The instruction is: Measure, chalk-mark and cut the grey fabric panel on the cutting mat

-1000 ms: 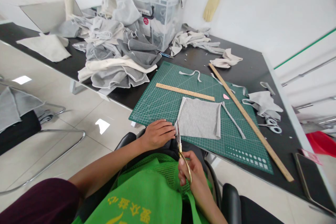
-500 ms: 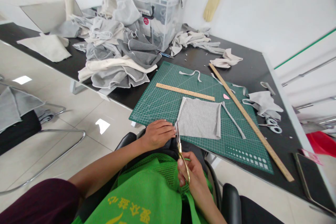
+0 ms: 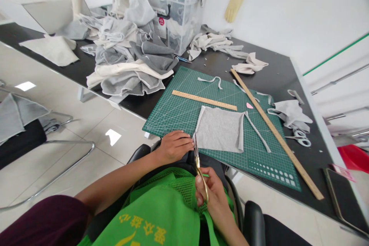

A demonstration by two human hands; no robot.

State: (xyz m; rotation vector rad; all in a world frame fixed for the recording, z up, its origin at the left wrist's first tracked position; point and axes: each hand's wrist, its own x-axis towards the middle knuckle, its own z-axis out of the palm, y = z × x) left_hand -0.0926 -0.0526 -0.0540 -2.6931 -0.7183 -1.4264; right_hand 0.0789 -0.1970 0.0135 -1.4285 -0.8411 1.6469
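Note:
A light grey fabric piece (image 3: 221, 128) lies on the green cutting mat (image 3: 161, 113), its lower left corner at the mat's near edge. My left hand (image 3: 176, 147) has that corner at its fingertips, fingers together and the thumb hidden beneath. Gold-handled scissors (image 3: 197, 161) are in my right hand (image 3: 211, 188), fingers through the handles. Their blades point away from me along the fabric's left edge, close beside my left fingertips. A narrow fabric strip (image 3: 257, 131) trails from the fabric's upper right corner.
A short wooden ruler (image 3: 204, 100) and a long one (image 3: 276, 134) lie on the mat, with a pink chalk piece (image 3: 249, 105). White-handled scissors (image 3: 301, 138) and a phone (image 3: 346, 200) are at the right. Fabric heaps (image 3: 129, 54) and a clear bin (image 3: 181, 19) stand behind.
The view has shifted very slightly. Both hands, the scissors and the fabric keep nearly the same positions.

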